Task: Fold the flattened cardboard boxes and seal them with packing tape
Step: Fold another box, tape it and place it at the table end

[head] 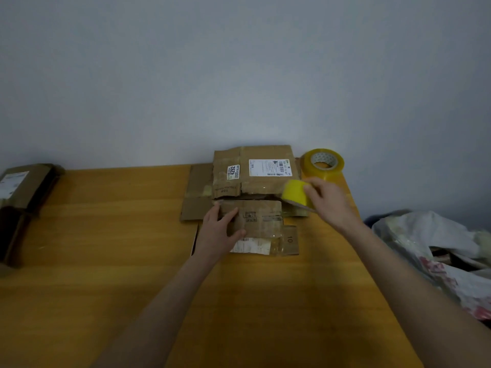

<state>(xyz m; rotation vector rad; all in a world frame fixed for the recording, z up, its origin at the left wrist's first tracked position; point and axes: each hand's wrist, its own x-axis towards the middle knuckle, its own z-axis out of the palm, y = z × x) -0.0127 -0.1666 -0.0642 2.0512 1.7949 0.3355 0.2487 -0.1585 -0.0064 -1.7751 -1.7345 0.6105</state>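
While the left hand grips the left end of a small cardboard box, fingers over its top and thumb against its near side, the right hand holds a yellow tape roll just beside the box's far right corner. Two rolls are in view: the held one, and a second tape roll lying at the far right corner of the wooden surface, near the wall. The small box sits in the middle far part of the surface on flattened cardboard. Behind it lies a larger flattened box bearing two white labels, and a plain cardboard flap sticks out to the left. How many sheets are stacked there I cannot tell. Two more boxes stand at the left edge, well apart from the hands: a labelled brown box and a darker box. One crumpled white plastic bag sits past the right edge.
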